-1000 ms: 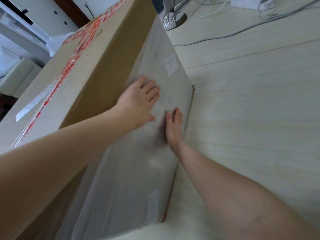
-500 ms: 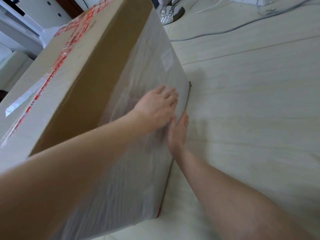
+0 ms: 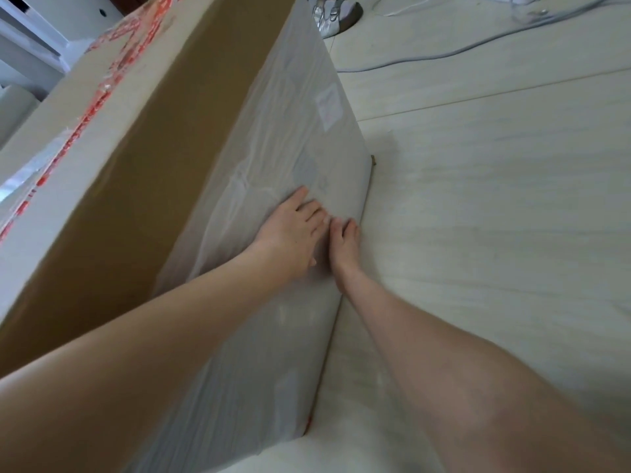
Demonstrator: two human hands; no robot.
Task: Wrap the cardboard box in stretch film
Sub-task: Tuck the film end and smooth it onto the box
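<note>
Two arms show, both bare from the edge of the view down to the fingertips; wrists and fingers are bare too. The left forearm (image 3: 153, 353) looks broad and smooth, its nearest part blurred, and narrows toward the wrist. The left hand (image 3: 290, 240) has a rounded back and short, fairly thick fingers; its thumbnail (image 3: 312, 262) is cut short. The right forearm (image 3: 426, 353) is leaner in outline, with a soft ridge of muscle along it, and tapers to a slim wrist. The right hand (image 3: 345, 247) looks narrow, and its fingertips are rounded, with the nails too small to make out.
</note>
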